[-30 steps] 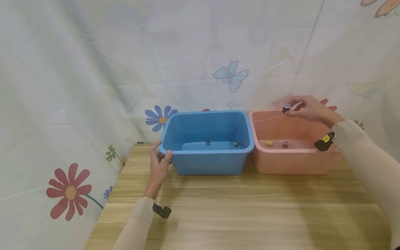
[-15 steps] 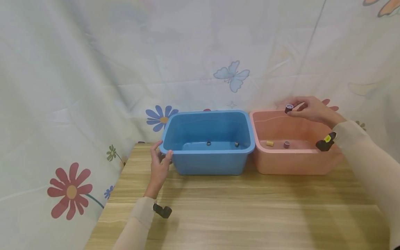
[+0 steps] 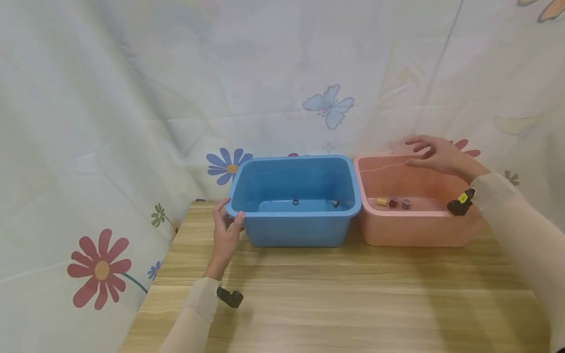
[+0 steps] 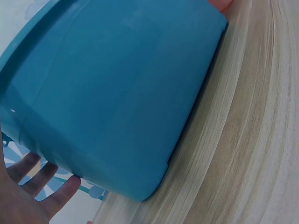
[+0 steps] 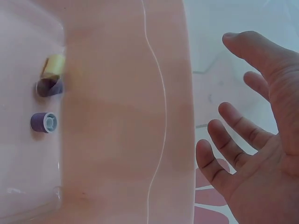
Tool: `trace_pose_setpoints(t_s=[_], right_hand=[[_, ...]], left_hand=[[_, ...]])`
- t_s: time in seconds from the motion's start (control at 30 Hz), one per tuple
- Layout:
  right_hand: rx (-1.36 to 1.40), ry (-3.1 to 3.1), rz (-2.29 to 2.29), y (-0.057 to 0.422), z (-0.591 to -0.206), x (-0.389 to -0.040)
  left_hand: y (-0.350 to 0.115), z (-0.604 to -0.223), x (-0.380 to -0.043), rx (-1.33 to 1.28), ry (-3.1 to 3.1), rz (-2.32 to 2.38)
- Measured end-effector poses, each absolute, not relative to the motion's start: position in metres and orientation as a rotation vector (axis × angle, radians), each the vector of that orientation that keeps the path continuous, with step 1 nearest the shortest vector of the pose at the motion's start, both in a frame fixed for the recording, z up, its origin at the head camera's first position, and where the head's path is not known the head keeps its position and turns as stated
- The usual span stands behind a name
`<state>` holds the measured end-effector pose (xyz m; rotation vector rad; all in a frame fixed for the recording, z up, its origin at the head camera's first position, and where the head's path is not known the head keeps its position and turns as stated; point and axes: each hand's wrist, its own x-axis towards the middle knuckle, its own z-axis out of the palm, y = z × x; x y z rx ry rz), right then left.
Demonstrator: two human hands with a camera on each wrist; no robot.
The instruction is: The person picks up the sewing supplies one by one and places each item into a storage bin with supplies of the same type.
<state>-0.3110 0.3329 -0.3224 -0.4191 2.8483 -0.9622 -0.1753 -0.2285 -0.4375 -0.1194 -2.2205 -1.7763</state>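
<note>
My left hand (image 3: 225, 240) rests against the left end of the blue plastic bin (image 3: 295, 230), thumb near the front corner. In the left wrist view its fingers (image 4: 60, 196) are spread and fairly straight against the bin's wall. Over the back of the pink bin (image 3: 415, 230) my right hand (image 3: 441, 154) hovers with nothing in it, fingers spread. Inside that bin lie a yellow thread spool (image 5: 55, 65), a dark maroon spool (image 5: 49, 87) that looks blurred, and a purple spool (image 5: 43, 122) on its side.
Two small dark pieces lie on the blue bin's floor, one near the middle (image 3: 295, 202) and one at the right (image 3: 335, 203). Both bins stand side by side on a wood-grain table (image 3: 335, 304). A patterned curtain (image 3: 273, 73) hangs close behind them.
The right hand has let go of the dark spool it pinched above the pink bin, and that spool is now down between the other two. The left hand stays at the blue bin.
</note>
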Motion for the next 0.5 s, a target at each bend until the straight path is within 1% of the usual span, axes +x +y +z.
trace_pose_setpoints(t_s=[0.27, 0.5], right_hand=[[-0.469, 2.838, -0.967, 0.3335, -0.3253, -0.3097], [-0.419, 2.853, -0.879, 0.332, -0.3231, -0.3061]], left_hand=[[-0.2275, -0.4367, -0.1777, -0.119, -2.231, -1.756], [-0.2268, -0.4396, -0.1751, -0.113, -2.218, -1.742]])
